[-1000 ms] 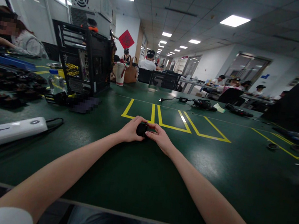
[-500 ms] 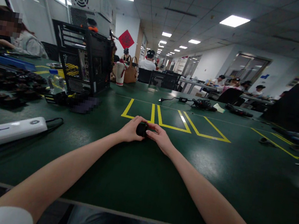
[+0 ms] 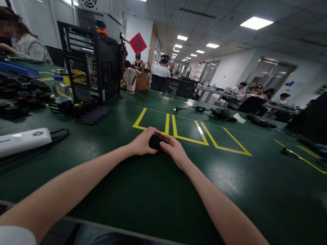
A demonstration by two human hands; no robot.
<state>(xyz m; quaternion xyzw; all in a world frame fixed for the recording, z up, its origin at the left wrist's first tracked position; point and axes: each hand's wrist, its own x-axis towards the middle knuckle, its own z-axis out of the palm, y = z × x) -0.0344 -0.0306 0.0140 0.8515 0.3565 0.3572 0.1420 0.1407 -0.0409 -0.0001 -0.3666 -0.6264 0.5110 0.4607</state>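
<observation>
A small black block-like part (image 3: 154, 141) is between my hands over the green table; its kind is too dark to make out. My left hand (image 3: 142, 141) wraps round its left side, with the thumb below and the fingers above. From the right, my right hand (image 3: 174, 150) closes its fingertips and thumb against the part's right side. Just beyond my hands lie yellow tape outlines (image 3: 188, 139) on the table.
On the left are a white power strip (image 3: 7, 145), a pile of black parts (image 3: 10, 92), a clear bottle (image 3: 62, 90) and an open computer case (image 3: 98, 66). A cable with an adapter (image 3: 200, 109) lies at the back. A small dark cylindrical part (image 3: 290, 153) lies right.
My hands and the black part stay in nearly the same place. At the right, the small dark part has shifted and turned; another person's hand there has moved toward the frame's edge.
</observation>
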